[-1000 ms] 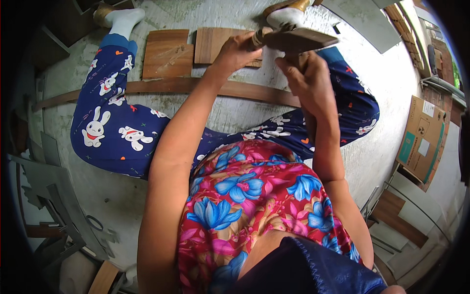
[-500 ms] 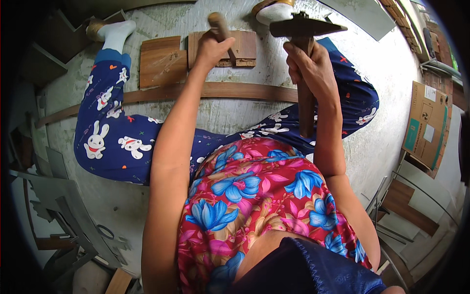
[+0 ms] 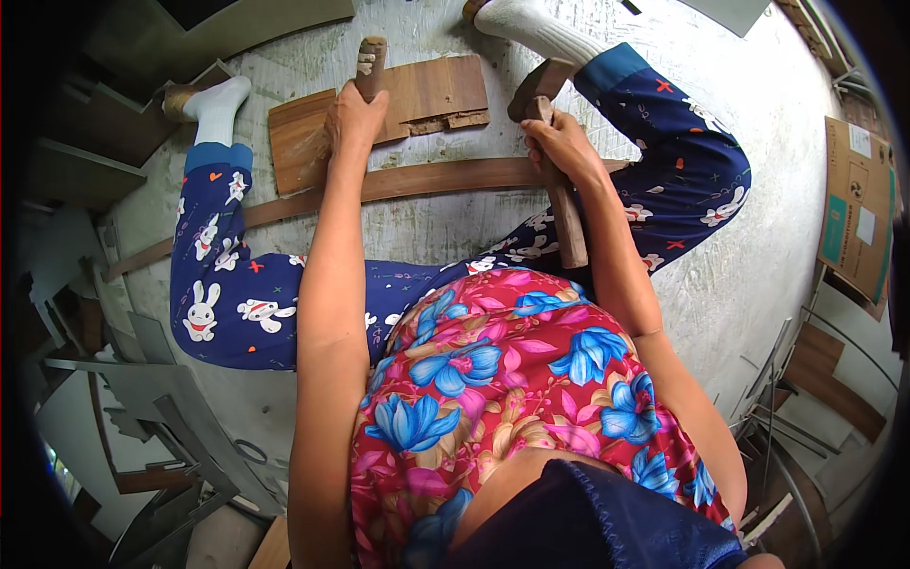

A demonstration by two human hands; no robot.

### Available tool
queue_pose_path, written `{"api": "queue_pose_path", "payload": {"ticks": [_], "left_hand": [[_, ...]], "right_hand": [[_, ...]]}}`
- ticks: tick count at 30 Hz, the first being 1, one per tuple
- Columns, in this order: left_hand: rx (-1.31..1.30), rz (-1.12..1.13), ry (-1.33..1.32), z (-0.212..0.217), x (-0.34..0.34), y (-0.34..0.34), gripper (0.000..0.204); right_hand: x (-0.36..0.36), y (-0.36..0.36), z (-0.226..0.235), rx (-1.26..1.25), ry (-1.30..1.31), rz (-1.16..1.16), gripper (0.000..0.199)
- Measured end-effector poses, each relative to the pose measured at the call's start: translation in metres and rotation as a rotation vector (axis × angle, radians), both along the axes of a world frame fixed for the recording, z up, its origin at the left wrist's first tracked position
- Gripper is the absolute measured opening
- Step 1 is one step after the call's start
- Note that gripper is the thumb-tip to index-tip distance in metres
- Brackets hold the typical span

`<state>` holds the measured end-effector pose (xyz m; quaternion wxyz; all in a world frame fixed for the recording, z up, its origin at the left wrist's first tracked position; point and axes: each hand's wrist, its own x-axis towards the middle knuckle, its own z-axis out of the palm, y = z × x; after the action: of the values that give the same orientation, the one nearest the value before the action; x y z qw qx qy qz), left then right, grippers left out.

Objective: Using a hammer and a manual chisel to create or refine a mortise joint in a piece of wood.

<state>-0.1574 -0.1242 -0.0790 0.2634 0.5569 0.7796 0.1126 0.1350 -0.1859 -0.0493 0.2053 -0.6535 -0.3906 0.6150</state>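
My left hand (image 3: pixel 355 119) is closed round a thick, round wooden tool handle (image 3: pixel 372 59), its worn end pointing up; the tool's lower end is hidden by the hand. The hand is over brown wooden boards (image 3: pixel 436 87) on the floor, whose near edge is splintered. In my right hand (image 3: pixel 564 147) is a hammer (image 3: pixel 569 223), gripped by its wooden handle close to the dark metal head (image 3: pixel 540 87). The hammer is raised to the right of the boards, apart from them, its handle end pointing back toward me.
A long, narrow wood strip (image 3: pixel 427 180) lies across the floor between my spread legs. Grey panels (image 3: pixel 156 398) and scraps are piled at the left. On the right are a cardboard box (image 3: pixel 853 209), metal rods and more brown boards (image 3: pixel 834 389).
The hammer has come down and to the left, its head turning. My left hand has moved left with the wooden handle, off the splintered edge. The boards appear tilted as the view has shifted.
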Motion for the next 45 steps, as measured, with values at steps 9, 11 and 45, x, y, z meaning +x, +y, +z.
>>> {"api": "queue_pose_path", "payload": {"ticks": [9, 11, 45], "left_hand": [[-0.335, 0.091, 0.237, -0.052, -0.051, -0.021, 0.052], [-0.325, 0.126, 0.228, -0.038, -0.036, -0.019, 0.053], [0.374, -0.625, 0.052, -0.077, 0.087, -0.048, 0.025]], "right_hand": [[-0.011, -0.008, -0.023, -0.026, -0.455, 0.337, 0.037], [-0.006, -0.011, -0.033, -0.031, -0.543, 0.284, 0.039], [-0.013, 0.002, -0.093, -0.107, -0.634, 0.223, 0.066]]}}
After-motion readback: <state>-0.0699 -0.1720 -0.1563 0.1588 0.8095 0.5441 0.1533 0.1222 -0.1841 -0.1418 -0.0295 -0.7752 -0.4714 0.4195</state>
